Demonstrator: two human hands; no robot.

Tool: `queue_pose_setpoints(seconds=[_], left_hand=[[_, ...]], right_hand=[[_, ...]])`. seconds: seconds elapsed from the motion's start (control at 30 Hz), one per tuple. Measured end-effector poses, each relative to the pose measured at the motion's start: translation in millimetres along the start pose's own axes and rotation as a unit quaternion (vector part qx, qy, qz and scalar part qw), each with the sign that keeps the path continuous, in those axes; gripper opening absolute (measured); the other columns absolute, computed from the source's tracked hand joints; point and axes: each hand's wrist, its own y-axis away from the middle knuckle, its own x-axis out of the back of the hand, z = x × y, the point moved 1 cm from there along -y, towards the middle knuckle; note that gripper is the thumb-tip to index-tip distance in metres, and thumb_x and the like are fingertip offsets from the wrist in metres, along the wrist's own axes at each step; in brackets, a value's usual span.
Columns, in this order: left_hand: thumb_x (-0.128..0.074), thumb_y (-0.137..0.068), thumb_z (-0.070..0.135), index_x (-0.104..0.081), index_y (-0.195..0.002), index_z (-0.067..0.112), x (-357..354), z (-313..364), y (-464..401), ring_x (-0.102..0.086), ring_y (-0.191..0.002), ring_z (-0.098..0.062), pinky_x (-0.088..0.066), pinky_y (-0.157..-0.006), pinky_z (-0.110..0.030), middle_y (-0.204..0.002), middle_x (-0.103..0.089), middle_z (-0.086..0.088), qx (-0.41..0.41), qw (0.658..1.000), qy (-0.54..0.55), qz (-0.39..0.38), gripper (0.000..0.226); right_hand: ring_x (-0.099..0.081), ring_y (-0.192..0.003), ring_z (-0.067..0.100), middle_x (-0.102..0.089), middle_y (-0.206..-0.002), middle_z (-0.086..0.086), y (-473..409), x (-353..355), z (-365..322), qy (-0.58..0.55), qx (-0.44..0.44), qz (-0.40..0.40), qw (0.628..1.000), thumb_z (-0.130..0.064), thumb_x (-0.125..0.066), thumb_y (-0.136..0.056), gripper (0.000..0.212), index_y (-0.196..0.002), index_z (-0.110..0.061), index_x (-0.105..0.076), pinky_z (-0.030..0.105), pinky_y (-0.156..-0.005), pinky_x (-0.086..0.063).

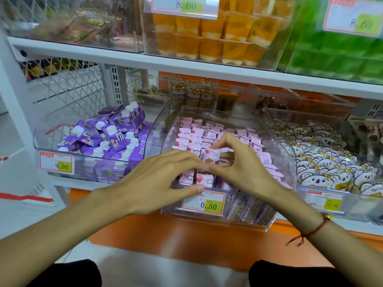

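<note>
The work in hand looks like tidying the pink packets in the clear bin [291, 160] at the centre of the frame, and it seems well along but not finished. Most packets toward the back and right of the bin stand on edge in close rows, while those near the front wall, above the 0.50 price tag [204, 204], lie looser and less even. One packet [211, 157] is out of the rows: it is held just above the pile, near the bin's middle, and is not yet set down. The right hand [240, 162] has it, its grip pinching the packet between thumb and curled forefinger, with the other fingers bent behind. The left hand [157, 179] comes in from the lower left with its fingers nearly straight and spread. Their tips meet the right thumb just under the packet, and the left thumb sits apart, lower, by the bin's front edge; this grip holds nothing. What is left, as I judge it, is to slot this packet into a row and then straighten the loose ones at the front. In the left bin lie purple cartons [107, 137], in the right bin koala packs [331, 162], and orange cups [217, 34] fill the shelf above; none of these is being touched.
</note>
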Motion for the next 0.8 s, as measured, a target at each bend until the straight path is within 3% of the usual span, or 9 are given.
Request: queue_pose_setpoints(seconds=[0.07,0.13,0.27,0.33,0.43,0.57,0.67,0.8], left_hand=[[-0.049,-0.084,0.062,-0.053,-0.109,0.039,2,-1,1,-0.05,-0.104,0.002,-0.049,-0.081,-0.032,-0.111,-0.054,0.024,0.026,0.999,-0.002,0.035,0.034],[-0.055,-0.082,0.061,-0.051,-0.107,0.038,4,-1,1,-0.051,-0.099,0.001,-0.052,-0.074,-0.035,-0.106,-0.053,0.024,0.044,0.998,-0.006,0.05,0.034],[-0.054,-0.08,0.065,-0.051,-0.11,0.04,4,2,-1,-0.048,-0.097,0.005,-0.049,-0.072,-0.023,-0.106,-0.055,0.024,0.052,0.998,-0.032,0.032,0.04],[-0.046,-0.083,0.066,-0.051,-0.116,0.039,2,3,-5,-0.047,-0.103,0.003,-0.042,-0.075,-0.02,-0.112,-0.056,0.022,0.051,0.996,-0.07,0.012,0.043],[-0.035,-0.093,0.058,-0.052,-0.125,0.035,-3,4,-9,-0.045,-0.113,-0.002,-0.032,-0.093,-0.021,-0.122,-0.056,0.019,0.036,0.995,-0.092,-0.028,0.043],[-0.033,-0.095,0.054,-0.051,-0.127,0.037,-4,4,-13,-0.045,-0.115,-0.002,-0.031,-0.097,-0.023,-0.126,-0.053,0.021,0.035,0.995,-0.08,-0.045,0.041],[-0.037,-0.096,0.049,-0.052,-0.127,0.038,-3,3,-15,-0.045,-0.115,-0.002,-0.031,-0.098,-0.024,-0.125,-0.054,0.022,0.037,0.996,-0.063,-0.052,0.036],[-0.043,-0.096,0.042,-0.052,-0.127,0.038,-2,0,-14,-0.042,-0.116,0.001,-0.026,-0.095,-0.018,-0.125,-0.052,0.023,0.04,0.997,-0.04,-0.055,0.032]], right_hand=[[-0.06,-0.082,0.011,-0.063,-0.092,-0.005,-1,-3,0,0.103,0.036,-0.007,0.994,-0.028,-0.079,-0.073,0.02,-0.088,-0.026,-0.065,0.027,-0.071,-0.052],[-0.053,-0.078,0.007,-0.063,-0.083,-0.007,0,-7,-3,0.169,0.071,-0.024,0.983,-0.04,-0.072,-0.078,0.018,-0.09,-0.027,-0.073,0.027,-0.069,-0.045],[-0.054,-0.086,0.012,-0.065,-0.088,-0.008,-1,-3,-6,0.217,0.071,-0.074,0.971,-0.034,-0.061,-0.088,0.018,-0.1,-0.029,-0.073,0.031,-0.073,-0.045],[-0.06,-0.086,0.009,-0.069,-0.091,-0.009,-2,5,-6,0.202,0.052,-0.091,0.974,-0.025,-0.06,-0.089,0.02,-0.103,-0.027,-0.073,0.028,-0.078,-0.049],[-0.063,-0.082,-0.004,-0.072,-0.091,-0.012,-4,10,-3,0.137,0.019,-0.084,0.987,-0.019,-0.06,-0.09,0.019,-0.102,-0.024,-0.073,0.013,-0.077,-0.047],[-0.062,-0.079,0.008,-0.07,-0.089,-0.008,-19,18,3,0.196,0.006,0.002,0.981,-0.02,-0.064,-0.086,0.013,-0.095,-0.026,-0.072,0.026,-0.071,-0.048],[-0.053,-0.079,0.01,-0.064,-0.096,-0.002,-31,20,7,0.262,-0.017,-0.075,0.962,-0.032,-0.07,-0.082,0.022,-0.102,-0.024,-0.07,0.024,-0.069,-0.039],[-0.045,-0.07,0.007,-0.055,-0.09,-0.002,-37,14,7,0.245,-0.017,-0.115,0.962,-0.038,-0.073,-0.079,0.03,-0.105,-0.026,-0.067,0.031,-0.07,-0.044]])
